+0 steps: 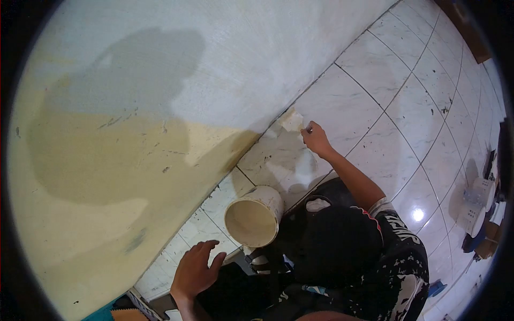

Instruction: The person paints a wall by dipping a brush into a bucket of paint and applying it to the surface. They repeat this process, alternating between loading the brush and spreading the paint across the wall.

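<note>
White-and-cream wall [160, 128] meeting a marbled tile floor [353, 91]
White bucket [274, 200] just beyond the loosely spread left hand [197, 267]; the right hand [317, 140], closed narrow, holds a cream-coloured flat tool [292, 120] past its fingertips, near the wall's foot.

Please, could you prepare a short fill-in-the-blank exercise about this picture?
1. The floor is covered with pale ____.
2. The right hand is closed; the left hand is ____.
3. The bucket appears nearer to the ____ hand.
4. A large dark ____ falls across the wall.

Missing words: tiles; open; left; shadow.
</note>
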Demonstrator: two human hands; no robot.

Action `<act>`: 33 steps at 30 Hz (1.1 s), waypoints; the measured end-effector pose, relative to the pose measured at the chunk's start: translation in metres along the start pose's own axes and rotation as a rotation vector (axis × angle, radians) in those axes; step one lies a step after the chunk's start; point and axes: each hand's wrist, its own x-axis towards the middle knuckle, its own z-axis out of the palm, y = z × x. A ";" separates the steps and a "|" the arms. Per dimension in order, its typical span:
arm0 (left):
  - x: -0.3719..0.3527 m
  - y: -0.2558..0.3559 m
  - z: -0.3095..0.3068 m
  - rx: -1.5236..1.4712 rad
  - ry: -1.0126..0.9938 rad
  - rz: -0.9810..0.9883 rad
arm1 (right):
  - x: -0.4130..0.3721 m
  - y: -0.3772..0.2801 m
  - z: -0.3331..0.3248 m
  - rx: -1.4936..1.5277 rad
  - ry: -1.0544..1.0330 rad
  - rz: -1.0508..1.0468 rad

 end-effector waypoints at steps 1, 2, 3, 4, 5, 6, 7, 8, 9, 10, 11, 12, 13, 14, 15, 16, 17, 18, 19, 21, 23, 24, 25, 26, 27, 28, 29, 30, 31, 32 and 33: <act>-0.005 -0.002 0.004 -0.007 -0.022 -0.056 | 0.004 0.000 0.002 0.017 -0.007 0.021; -0.010 -0.006 0.007 -0.021 -0.041 -0.097 | 0.008 0.000 0.003 0.018 -0.011 0.021; -0.012 -0.014 0.012 -0.021 -0.043 -0.103 | 0.009 -0.005 0.005 0.023 -0.021 0.016; -0.012 -0.023 0.019 -0.084 -0.049 -0.117 | 0.007 -0.012 0.006 0.029 -0.029 0.011; -0.012 -0.031 0.023 -0.146 -0.051 -0.127 | 0.002 -0.020 0.005 0.031 -0.028 0.009; -0.013 -0.038 0.024 -0.145 -0.047 -0.122 | -0.007 -0.033 -0.001 0.122 -0.067 0.040; -0.013 -0.043 0.026 -0.125 -0.050 -0.123 | -0.013 -0.043 -0.007 0.209 -0.107 0.072; -0.014 -0.046 0.027 -0.106 -0.057 -0.127 | -0.019 -0.045 -0.013 0.205 -0.105 0.072; -0.015 -0.046 0.028 -0.106 -0.059 -0.125 | -0.024 -0.044 -0.020 0.254 -0.132 0.025; -0.014 -0.046 0.027 -0.090 -0.053 -0.145 | -0.026 -0.042 -0.027 0.303 -0.155 -0.022; -0.014 -0.046 0.027 -0.077 -0.046 -0.161 | -0.027 -0.042 -0.035 0.301 -0.147 -0.022; -0.013 -0.047 0.027 -0.080 -0.048 -0.153 | -0.026 -0.041 -0.044 0.235 -0.128 -0.025; -0.013 -0.049 0.028 -0.104 -0.045 -0.145 | -0.024 -0.040 -0.052 0.168 -0.110 -0.028; -0.014 -0.050 0.028 -0.126 -0.041 -0.139 | -0.020 -0.035 -0.057 0.164 -0.105 -0.027; -0.014 -0.049 0.027 -0.126 -0.040 -0.133 | -0.010 -0.029 -0.061 0.114 -0.056 -0.007; -0.014 -0.047 0.025 -0.103 -0.030 -0.127 | -0.002 -0.028 -0.063 0.065 -0.006 0.010; -0.014 -0.046 0.025 -0.079 -0.020 -0.123 | 0.007 -0.027 -0.065 0.063 -0.001 0.006; -0.014 -0.047 0.026 -0.081 -0.018 -0.119 | 0.012 -0.030 -0.066 0.031 0.009 0.030; -0.015 -0.049 0.027 -0.088 -0.018 -0.119 | 0.016 -0.032 -0.068 0.000 0.018 0.053; -0.014 -0.051 0.027 -0.096 -0.012 -0.117 | 0.020 -0.042 -0.068 0.016 0.000 0.060; -0.016 -0.050 0.026 -0.088 -0.025 -0.108 | 0.021 -0.058 -0.065 0.034 -0.024 0.069; -0.018 -0.048 0.025 -0.087 -0.022 -0.108 | 0.020 -0.069 -0.063 0.037 -0.017 0.048; -0.019 -0.046 0.024 -0.095 -0.038 -0.138 | 0.017 -0.079 -0.065 0.043 -0.011 0.028; -0.020 -0.045 0.023 -0.102 -0.055 -0.169 | 0.013 -0.088 -0.069 0.047 -0.012 0.027; -0.020 -0.047 0.023 -0.099 -0.054 -0.172 | 0.007 -0.100 -0.075 0.071 -0.027 -0.021; -0.021 -0.049 0.026 -0.100 -0.049 -0.161 | -0.002 -0.114 -0.082 0.093 -0.043 -0.067; -0.022 -0.051 0.028 -0.103 -0.043 -0.151 | -0.012 -0.129 -0.091 0.094 -0.047 -0.066; -0.023 -0.052 0.028 -0.104 -0.044 -0.154 | -0.024 -0.146 -0.102 0.146 -0.070 -0.128; -0.024 -0.052 0.028 -0.104 -0.042 -0.150 | -0.035 -0.163 -0.114 0.197 -0.090 -0.191; -0.024 -0.053 0.028 -0.104 -0.040 -0.145 | -0.047 -0.179 -0.125 0.193 -0.090 -0.191; -0.023 -0.053 0.029 -0.105 -0.041 -0.144 | -0.058 -0.194 -0.136 0.219 -0.091 -0.225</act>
